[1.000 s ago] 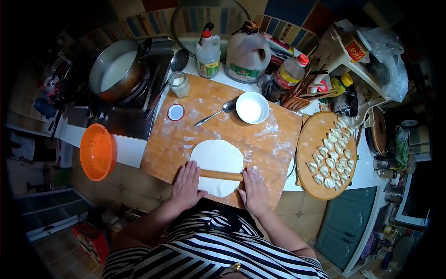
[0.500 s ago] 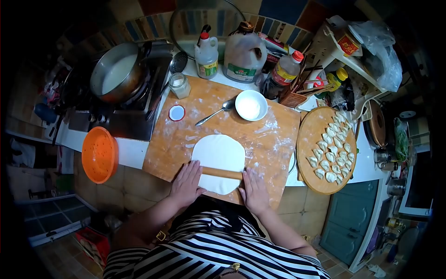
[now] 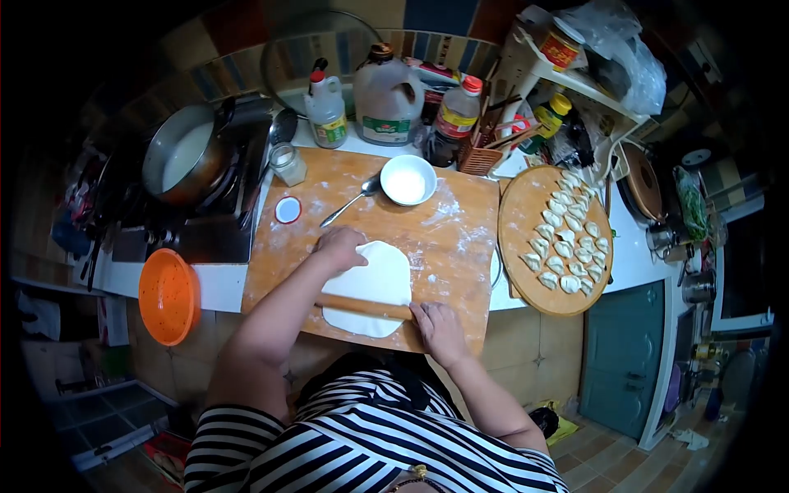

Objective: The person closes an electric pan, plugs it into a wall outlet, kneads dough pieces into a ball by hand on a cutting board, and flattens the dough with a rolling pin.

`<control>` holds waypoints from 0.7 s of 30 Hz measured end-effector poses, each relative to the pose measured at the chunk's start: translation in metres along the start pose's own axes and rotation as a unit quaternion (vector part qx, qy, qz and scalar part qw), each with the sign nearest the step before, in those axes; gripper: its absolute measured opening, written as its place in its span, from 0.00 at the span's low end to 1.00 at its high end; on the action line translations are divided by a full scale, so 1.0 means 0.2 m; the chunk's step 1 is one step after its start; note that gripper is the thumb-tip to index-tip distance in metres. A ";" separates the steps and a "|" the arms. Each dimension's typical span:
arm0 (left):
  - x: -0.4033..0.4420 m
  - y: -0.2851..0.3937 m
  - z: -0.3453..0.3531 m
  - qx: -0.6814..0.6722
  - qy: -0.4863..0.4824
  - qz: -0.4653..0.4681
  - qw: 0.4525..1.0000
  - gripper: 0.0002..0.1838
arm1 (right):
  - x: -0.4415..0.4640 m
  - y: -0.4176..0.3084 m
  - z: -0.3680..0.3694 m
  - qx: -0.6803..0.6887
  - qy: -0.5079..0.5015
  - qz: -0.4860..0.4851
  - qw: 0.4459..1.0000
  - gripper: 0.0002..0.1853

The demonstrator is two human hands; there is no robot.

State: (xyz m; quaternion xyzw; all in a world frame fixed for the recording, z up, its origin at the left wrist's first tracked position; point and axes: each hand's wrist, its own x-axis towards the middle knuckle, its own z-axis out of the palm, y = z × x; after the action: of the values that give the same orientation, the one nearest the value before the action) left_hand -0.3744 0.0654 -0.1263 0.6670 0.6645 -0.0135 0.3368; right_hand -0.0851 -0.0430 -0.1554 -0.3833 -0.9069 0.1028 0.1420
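Observation:
A flat white dough sheet (image 3: pixel 374 275) lies on the floured wooden board (image 3: pixel 460 263). Across its lower part rests a wooden rolling pin (image 3: pixel 366 308). My right hand (image 3: pixel 442 332) is closed around the pin's right end. My left hand (image 3: pixel 339 249) is off the pin, at the dough's upper left edge, its fingers curled and the thumb on the dough; it seems to grip that edge, though the fingertips are partly hidden. Above the dough are a spoon (image 3: pixel 349 205) and a white bowl (image 3: pixel 408 181) of white powder.
A round board (image 3: pixel 514 238) with rows of dumplings stands to the right. On the stove at the left is a pot (image 3: pixel 193 156) of whitish liquid, with an orange basket (image 3: pixel 168 296) below. A glass jar (image 3: pixel 288 164), its lid (image 3: pixel 288 210) and bottles line the back.
My left hand has left the rolling pin's left end and moved up to the dough's upper left edge. My right hand stays at the pin's right end. The view has shifted.

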 end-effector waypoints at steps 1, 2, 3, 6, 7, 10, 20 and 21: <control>0.03 0.00 0.04 0.062 0.095 0.098 0.989 0.14 | -0.05 0.00 -0.01 0.004 0.001 -0.001 1.000 0.26; 0.08 0.01 0.08 0.033 0.068 0.139 0.987 0.15 | -0.08 -0.01 -0.02 0.006 0.002 0.003 1.000 0.26; 0.12 0.07 0.09 0.003 0.040 0.179 0.983 0.15 | -0.12 -0.01 -0.03 0.008 0.002 0.008 1.000 0.26; 0.22 0.25 0.16 -0.036 0.000 0.225 0.974 0.14 | -0.16 -0.03 -0.05 0.016 0.010 0.013 1.000 0.26; 0.24 0.31 0.16 -0.044 -0.011 0.205 0.978 0.14 | -0.16 -0.04 -0.05 0.018 0.015 0.010 1.000 0.26; 0.23 0.35 0.14 -0.086 0.037 0.122 0.988 0.16 | -0.14 -0.05 -0.08 0.015 0.017 0.011 1.000 0.26; -0.33 -0.10 -0.02 -0.002 0.049 -0.144 0.988 0.20 | 0.02 0.00 -0.04 0.026 0.033 -0.015 0.999 0.23; -0.38 -0.09 -0.03 -0.003 0.052 -0.155 0.987 0.22 | 0.05 0.03 0.00 0.023 0.035 -0.019 0.999 0.23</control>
State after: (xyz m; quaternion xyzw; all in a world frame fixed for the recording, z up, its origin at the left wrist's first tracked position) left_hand -0.4014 -0.0002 -0.0940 0.5551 0.7763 -0.0288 0.2973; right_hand -0.0885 -0.0310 -0.1552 -0.3659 -0.9058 0.1079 0.1844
